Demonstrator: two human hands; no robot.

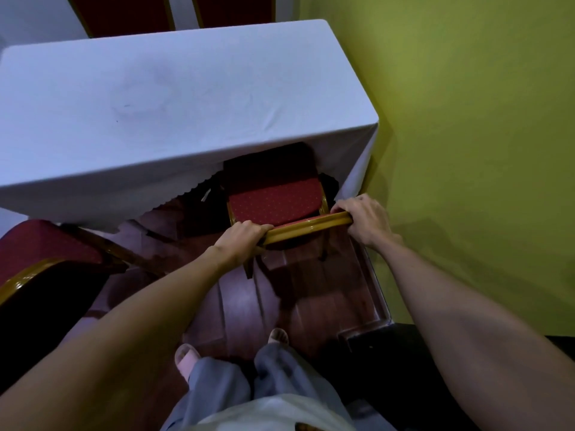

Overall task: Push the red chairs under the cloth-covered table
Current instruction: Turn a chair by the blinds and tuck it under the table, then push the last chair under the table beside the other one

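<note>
Far left: second red chair, seat and gold frame well clear of the white cloth, not yet pushed in. Centre: left hand clenched round the gold top rail of the chair in hand. Front half of that seat already under the cloth-covered table, rear half and backrest out over the wooden floor. Right: right hand gripping the rail's other end, close to the green wall. Judged partly done.
</note>
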